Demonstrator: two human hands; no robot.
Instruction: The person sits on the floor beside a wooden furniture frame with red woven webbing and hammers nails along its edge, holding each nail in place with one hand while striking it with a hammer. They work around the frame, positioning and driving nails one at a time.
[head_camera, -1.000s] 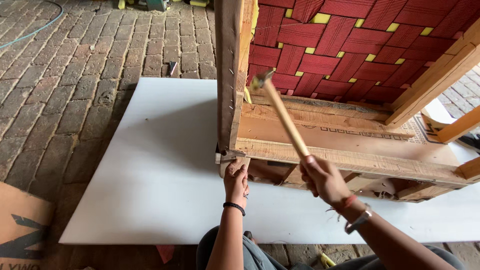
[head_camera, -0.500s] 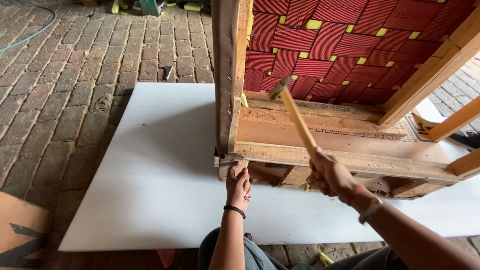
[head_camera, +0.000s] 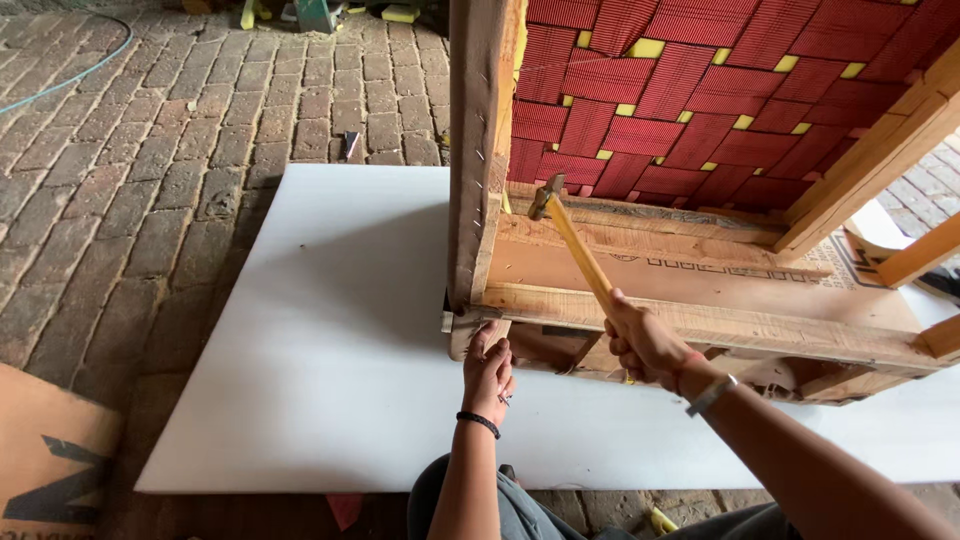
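- Right hand (head_camera: 645, 340) closed tight around the low end of a wooden-handled hammer (head_camera: 575, 245), metal head raised above the lower rail of the wooden frame (head_camera: 700, 320).
- Left hand (head_camera: 488, 365) pressed against the frame's bottom corner, fingers curled in narrow, perhaps pinching a small nail or tack; too small to tell.
- Frame standing on the white sheet (head_camera: 320, 340), its corner post near the sheet's middle, long rail running toward the sheet's right edge.
- Red webbing (head_camera: 720, 90) woven with yellow showing through, stretched across the frame's upper part.
- Printed cardboard panel (head_camera: 690, 280) lying inside the frame, between the rails.
- White sheet spread over brick paving (head_camera: 130, 190), cardboard piece (head_camera: 50, 450) just off the sheet's near-left corner.
- Small dark object (head_camera: 350, 143) on the bricks beyond the sheet's far edge.
- Likely risk: left fingertips sitting right at the corner under the hammer's arc; a blow slightly off line could land on them.
- Possible glancing strike too, given the long swing and grip low on the handle; likely a bent fastener or a dented rail.
- Frame resting only on the smooth sheet, so a hard hit might shift it sideways unless braced firmly.
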